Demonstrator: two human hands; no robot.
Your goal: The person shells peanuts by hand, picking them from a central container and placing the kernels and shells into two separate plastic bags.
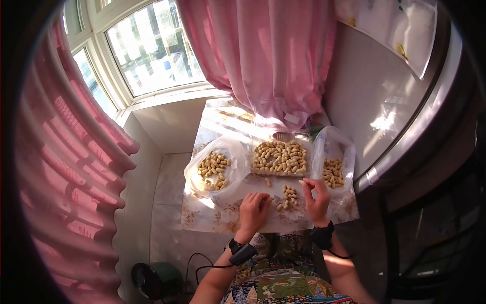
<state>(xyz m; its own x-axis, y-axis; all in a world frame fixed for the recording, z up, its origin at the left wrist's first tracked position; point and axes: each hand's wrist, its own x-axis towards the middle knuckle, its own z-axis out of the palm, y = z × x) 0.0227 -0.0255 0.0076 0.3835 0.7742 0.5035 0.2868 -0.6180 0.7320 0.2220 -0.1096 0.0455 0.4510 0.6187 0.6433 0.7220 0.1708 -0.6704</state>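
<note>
My right hand [316, 201] pinches a pale peanut [301, 182] between thumb and fingertips, just in front of a clear plastic tray [278, 173] heaped with unshelled peanuts [280, 157]. My left hand [254, 211] is closed over the near part of the table, its fingertips together; what they hold, if anything, is too small to make out. A small pile of peanuts [289, 196] lies on the tablecloth between my hands. One loose peanut [268, 182] sits apart, close to the tray.
Left of the tray stands an open white plastic bag [238, 177] with peanuts inside, and another plastic bag [349, 152] of peanuts is at the right. A pink curtain [258, 61] hangs behind the flowered table [195, 219]. Black cables [202, 267] run from my wristbands.
</note>
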